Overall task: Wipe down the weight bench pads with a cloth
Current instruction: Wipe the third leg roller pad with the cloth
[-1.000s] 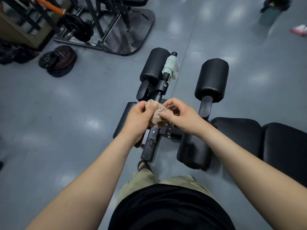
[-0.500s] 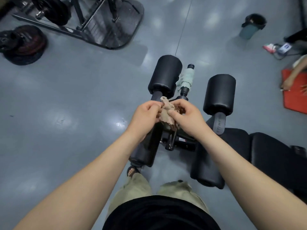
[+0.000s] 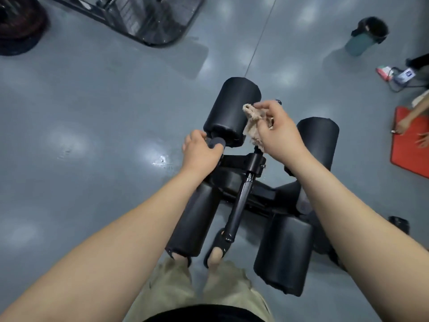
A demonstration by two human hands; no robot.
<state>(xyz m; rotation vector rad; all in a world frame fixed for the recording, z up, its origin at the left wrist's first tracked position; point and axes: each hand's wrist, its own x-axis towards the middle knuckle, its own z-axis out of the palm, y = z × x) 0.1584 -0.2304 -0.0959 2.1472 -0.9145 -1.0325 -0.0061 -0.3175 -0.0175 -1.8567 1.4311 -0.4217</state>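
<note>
Both hands work at the bench's leg end: the left hand is wrapped around a short black handle just below the upper left roller pad, while the right hand pinches one crumpled tan cloth against that pad's right side. Four black roller pads show, two upper and two lower, joined by a black frame with one central bar. On the grey floor stand one teal bottle and one red mat by the right edge.
</note>
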